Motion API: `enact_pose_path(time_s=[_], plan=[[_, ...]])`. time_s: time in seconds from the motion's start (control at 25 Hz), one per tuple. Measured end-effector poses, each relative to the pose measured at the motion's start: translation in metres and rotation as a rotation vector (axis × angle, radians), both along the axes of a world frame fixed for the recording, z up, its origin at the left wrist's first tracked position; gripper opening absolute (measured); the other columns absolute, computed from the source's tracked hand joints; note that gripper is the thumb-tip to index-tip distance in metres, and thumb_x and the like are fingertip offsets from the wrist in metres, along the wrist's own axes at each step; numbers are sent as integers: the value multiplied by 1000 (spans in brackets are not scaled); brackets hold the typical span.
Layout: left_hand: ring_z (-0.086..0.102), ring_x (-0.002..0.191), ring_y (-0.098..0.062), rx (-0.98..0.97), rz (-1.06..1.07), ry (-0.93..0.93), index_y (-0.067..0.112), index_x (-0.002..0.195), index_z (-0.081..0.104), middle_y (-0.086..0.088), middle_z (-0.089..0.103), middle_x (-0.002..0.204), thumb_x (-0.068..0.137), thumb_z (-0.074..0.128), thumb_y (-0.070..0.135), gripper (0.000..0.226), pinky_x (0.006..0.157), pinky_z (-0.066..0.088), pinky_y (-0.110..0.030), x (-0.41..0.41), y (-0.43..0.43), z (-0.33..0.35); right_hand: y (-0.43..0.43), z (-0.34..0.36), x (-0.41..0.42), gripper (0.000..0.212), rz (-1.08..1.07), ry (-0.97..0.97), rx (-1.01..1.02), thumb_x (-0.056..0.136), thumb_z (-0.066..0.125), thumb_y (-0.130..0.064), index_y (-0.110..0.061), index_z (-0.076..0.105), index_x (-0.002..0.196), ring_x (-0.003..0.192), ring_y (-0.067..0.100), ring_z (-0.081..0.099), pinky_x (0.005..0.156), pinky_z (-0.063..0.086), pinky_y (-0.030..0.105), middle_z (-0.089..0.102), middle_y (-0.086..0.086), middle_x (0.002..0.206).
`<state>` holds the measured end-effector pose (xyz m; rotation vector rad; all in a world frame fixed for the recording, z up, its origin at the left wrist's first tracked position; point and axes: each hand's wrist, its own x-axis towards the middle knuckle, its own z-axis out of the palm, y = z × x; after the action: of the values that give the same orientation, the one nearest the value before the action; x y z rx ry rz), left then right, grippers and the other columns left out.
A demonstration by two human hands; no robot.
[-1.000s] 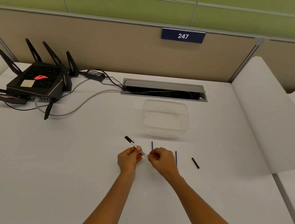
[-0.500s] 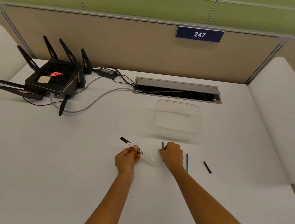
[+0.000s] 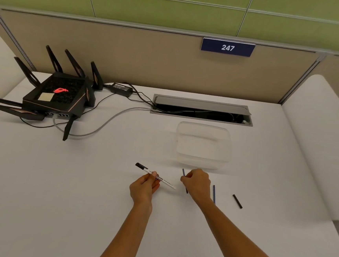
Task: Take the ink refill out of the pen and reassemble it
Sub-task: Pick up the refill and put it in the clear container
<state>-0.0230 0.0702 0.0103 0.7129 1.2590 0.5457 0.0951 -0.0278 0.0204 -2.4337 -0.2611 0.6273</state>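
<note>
The white desk [image 3: 77, 192] carries a black router [image 3: 54, 97] and a clear tub [image 3: 203, 144] beyond my hands. My left hand [image 3: 144, 187] pinches the pen [image 3: 156, 176] mid-barrel. My right hand [image 3: 197, 184] curls its fingers [image 3: 184, 179] round a blue refill [image 3: 183, 172]; another refill [image 3: 214, 193] lies beside it.

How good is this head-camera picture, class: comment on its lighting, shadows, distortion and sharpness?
Head view: soft, even light, with only faint shadows under the left hand and right hand; wide-angle bending curves the partition and the desk edges; the clear container nearly melts into the white desk; the print on the pen is too soft to read, though the sign reads 247.
</note>
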Motion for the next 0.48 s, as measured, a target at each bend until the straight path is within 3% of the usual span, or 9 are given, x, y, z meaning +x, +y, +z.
enact_pose_path(time_s=[0.12, 0.28, 0.48], plan=[[71, 81, -25, -12, 3, -5, -2, 96, 71, -16, 73, 89, 81, 74, 9, 19, 77, 58, -36, 5, 4, 0, 11, 36, 11, 13, 7, -26, 133, 73, 69, -16, -3, 71, 71, 56, 17, 61, 55, 46, 25, 71, 9, 66], [71, 85, -27, -37, 2, -17, -1, 96, 71, -16, 73, 92, 80, 74, 10, 19, 80, 58, -37, 12, 7, 2, 41, 61, 47, 10, -50, -49, 253, 75, 70, -18, -9, 75, 74, 71, 25, 70, 73, 58, 39, 74, 8, 71], [72, 84, -25, -56, -9, -53, -3, 98, 71, -15, 74, 94, 81, 73, 9, 22, 76, 58, -33, 14, 14, -2, 85, 43, 96, 16, -112, -4, 173, 80, 71, -16, 0, 72, 79, 70, 29, 71, 77, 60, 39, 74, 15, 78]])
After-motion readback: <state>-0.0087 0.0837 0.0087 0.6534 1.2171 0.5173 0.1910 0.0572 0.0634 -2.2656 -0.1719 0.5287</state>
